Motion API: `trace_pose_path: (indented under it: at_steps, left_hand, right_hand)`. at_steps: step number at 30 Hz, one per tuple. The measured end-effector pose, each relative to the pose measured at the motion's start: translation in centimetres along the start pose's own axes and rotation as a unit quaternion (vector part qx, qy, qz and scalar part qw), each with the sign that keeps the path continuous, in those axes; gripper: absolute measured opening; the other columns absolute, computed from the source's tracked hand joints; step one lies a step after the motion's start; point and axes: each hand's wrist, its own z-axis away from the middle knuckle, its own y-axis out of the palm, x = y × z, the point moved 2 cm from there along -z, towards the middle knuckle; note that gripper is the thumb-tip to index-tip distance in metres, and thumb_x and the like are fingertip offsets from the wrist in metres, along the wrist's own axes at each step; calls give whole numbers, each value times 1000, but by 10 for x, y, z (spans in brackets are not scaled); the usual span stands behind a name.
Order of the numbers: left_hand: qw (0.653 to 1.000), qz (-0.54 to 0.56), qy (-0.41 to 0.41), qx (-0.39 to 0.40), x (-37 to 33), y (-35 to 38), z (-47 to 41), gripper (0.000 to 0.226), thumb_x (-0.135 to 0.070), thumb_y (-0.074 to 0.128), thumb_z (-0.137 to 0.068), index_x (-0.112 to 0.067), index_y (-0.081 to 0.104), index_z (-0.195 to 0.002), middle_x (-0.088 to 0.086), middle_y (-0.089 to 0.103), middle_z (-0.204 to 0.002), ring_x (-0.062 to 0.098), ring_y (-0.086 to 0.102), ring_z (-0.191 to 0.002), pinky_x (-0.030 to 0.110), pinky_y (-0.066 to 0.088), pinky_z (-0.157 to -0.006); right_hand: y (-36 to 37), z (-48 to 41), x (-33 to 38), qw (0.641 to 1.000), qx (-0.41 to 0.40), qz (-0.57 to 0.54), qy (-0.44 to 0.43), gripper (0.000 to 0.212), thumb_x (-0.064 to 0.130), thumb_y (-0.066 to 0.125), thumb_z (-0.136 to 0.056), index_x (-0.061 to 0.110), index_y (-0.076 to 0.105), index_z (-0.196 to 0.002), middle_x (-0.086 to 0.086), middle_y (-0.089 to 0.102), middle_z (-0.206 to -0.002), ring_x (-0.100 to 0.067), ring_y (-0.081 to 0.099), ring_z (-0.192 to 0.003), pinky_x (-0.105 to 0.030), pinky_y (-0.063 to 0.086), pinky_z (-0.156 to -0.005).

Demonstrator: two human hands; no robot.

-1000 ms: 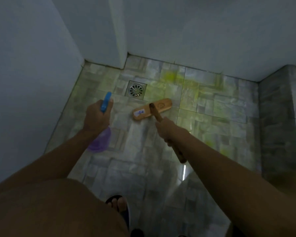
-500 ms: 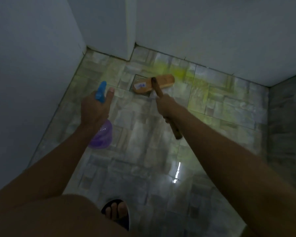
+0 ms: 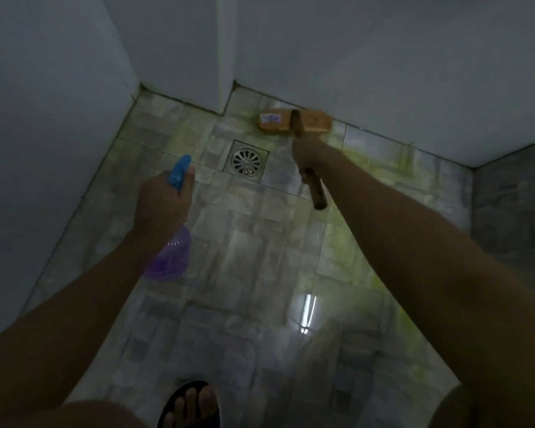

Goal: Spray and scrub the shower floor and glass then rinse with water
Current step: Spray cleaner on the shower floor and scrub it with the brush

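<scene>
A wooden scrub brush (image 3: 294, 121) lies head-down on the tiled shower floor (image 3: 247, 251), pressed against the foot of the far wall. My right hand (image 3: 311, 157) grips its wooden handle, whose end sticks out below my fist. My left hand (image 3: 162, 202) holds a spray bottle (image 3: 170, 254) with a purple body and a blue nozzle, raised over the floor left of the drain. Yellow-green cleaner streaks the tiles along the right side.
A square metal drain (image 3: 247, 162) sits between my two hands. White walls (image 3: 44, 118) close in on the left and the far side, with a jutting corner at the back. A grey tiled ledge (image 3: 507, 211) rises at the right. My sandalled foot (image 3: 192, 406) stands at the bottom.
The brush has been pushed away from me, from beside the drain, over it, up to the far wall. The spray bottle has stayed in my left hand at about the same place.
</scene>
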Motion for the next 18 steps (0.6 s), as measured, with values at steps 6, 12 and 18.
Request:
trace_pose_path:
  at_steps: [6, 12, 18]
  left_hand:
    - [1000, -9, -1, 7, -1, 2, -1, 61, -58, 49, -99, -5, 55, -68, 17, 57, -56, 34, 64, -49, 51, 55, -47]
    - [999, -11, 32, -11, -1, 0, 7, 56, -54, 48, -100, -8, 55, -69, 13, 56, -54, 31, 61, -46, 49, 53, -45]
    - [999, -12, 45, -13, -4, 1, 9, 58, -55, 45, -100, -6, 56, -69, 14, 56, -54, 31, 61, -46, 50, 52, -45]
  right_hand:
    - [24, 65, -85, 999, 34, 4, -9, 37, 46, 36, -105, 11, 44, -114, -11, 53, -80, -24, 50, -50, -27, 44, -37]
    - [-24, -7, -40, 998, -19, -52, 40, 19, 17, 40, -102, 3, 52, -103, -16, 55, -77, -27, 54, -54, -36, 51, -51]
    - [35, 16, 19, 999, 34, -4, -36, 26, 28, 36, -105, 6, 50, -106, -13, 57, -77, -24, 51, -54, -32, 48, -51]
